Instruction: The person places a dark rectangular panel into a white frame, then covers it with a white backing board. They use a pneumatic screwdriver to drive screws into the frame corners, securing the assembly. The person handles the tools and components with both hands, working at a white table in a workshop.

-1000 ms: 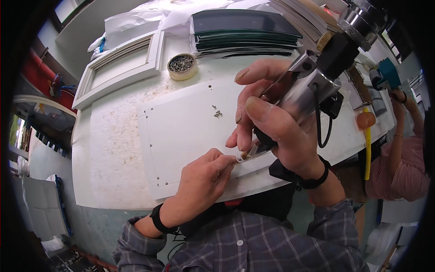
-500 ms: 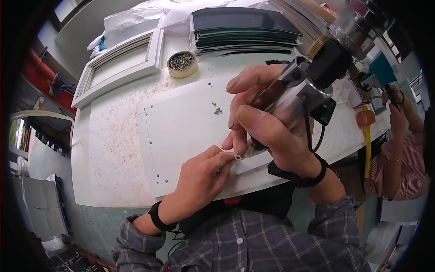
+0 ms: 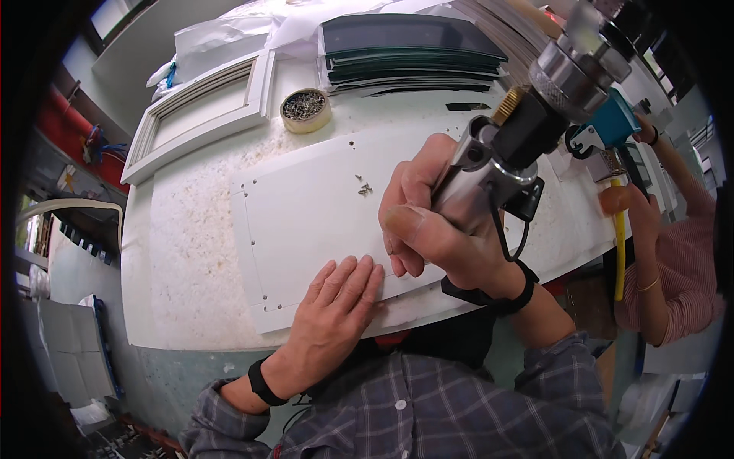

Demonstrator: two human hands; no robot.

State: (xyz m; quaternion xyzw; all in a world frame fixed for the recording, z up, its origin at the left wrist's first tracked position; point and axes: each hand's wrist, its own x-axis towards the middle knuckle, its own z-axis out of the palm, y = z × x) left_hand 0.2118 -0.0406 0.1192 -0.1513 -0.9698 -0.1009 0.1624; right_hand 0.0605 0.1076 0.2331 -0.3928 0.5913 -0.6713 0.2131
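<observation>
Right hand: my right hand [image 3: 447,229] is wrapped tight around the driver [image 3: 520,145], fingers curled fully about its metal barrel.
Left hand: my left hand [image 3: 336,310] lies flat, fingers together and stretched out, pressing on the near edge of the panel [image 3: 313,214]; it grips nothing.
Driver: a power screwdriver with a silver barrel, a black collar and a brass fitting; I see it above the panel's right part, near the tabletop's near-right edge.
Axis: its long axis runs from upper right, close to the camera, down to lower left toward the panel; the working tip points down-left and is hidden behind my right fingers, so I cannot tell whether it touches the panel.
Panel: white, flat on the tabletop [image 3: 183,252], with small holes along its left and near edges.
Screws: a few loose screws [image 3: 364,186] lie on the panel, just left of my right hand.
Tin: a round tin [image 3: 304,109] of screws stands beyond the panel, well apart from both hands.
Frame: a white frame [image 3: 202,115] lies at the far left.
Sheets: a stack of dark sheets [image 3: 409,50] lies at the far side.
In the way: the driver's body and my right hand block my view of the panel's right end.
Co-worker: at the right, another person's hand [image 3: 623,200] grips a yellow tool [image 3: 616,252], below a teal tool [image 3: 608,126].
</observation>
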